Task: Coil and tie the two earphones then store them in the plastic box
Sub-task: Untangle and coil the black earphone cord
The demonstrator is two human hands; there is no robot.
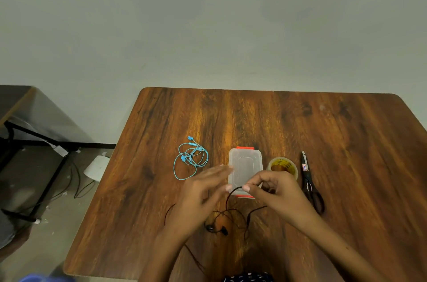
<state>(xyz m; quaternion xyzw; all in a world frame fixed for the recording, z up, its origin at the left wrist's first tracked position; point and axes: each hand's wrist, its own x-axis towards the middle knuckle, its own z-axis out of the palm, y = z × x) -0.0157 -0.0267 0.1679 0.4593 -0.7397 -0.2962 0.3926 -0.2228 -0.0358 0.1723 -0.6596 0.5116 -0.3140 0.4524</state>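
Thin black earphone cord (231,198) pinched by right hand (272,191), left hand (203,191) flat-fingered (blurred), translucent rectangular plastic box (245,166) lidded on grained wooden surface (346,143)

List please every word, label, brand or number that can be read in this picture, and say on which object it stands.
No text can be read for certain.
Scissors: a small red and blue label on the blade, too small to read.
Tape roll: dark print on the inner core, too blurred to read.
Plastic box: no text visible.
Blue earphones and black earphones: no text visible.
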